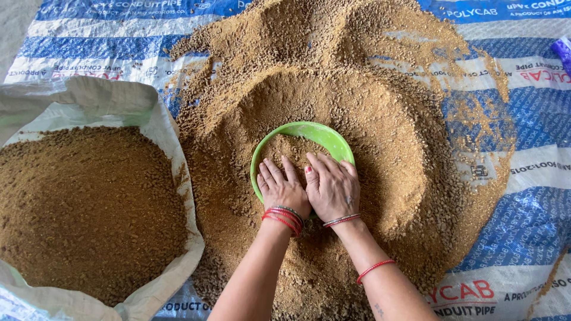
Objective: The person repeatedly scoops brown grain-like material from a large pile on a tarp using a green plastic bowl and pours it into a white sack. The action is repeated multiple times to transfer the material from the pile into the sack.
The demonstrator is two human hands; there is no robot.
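Here, both hands worked in a green bowl sunk into a heap of brown granular feed.
Left hand: the left hand [284, 189] lay flat and spread, fingers apart, palm down on the grain at the near rim of the green bowl [315, 134]; it gripped nothing.
Right hand: the right hand [331, 185] lay just beside it, fingers open and pressed on the same fill, also holding nothing.
Bowl: it sat tilted in a hollow of the heap [380, 131], partly filled, its far rim bare.
Sack: an open white sack [169, 137] of the same brown grain stood to the left, nearly touching the heap.
Ground sheet: a blue-and-white woven sheet [535, 119] lay under everything.
Doing it well: I judged that palms kept flat and fingers together would draw more grain in; a steady bowl rim would likely spill less.
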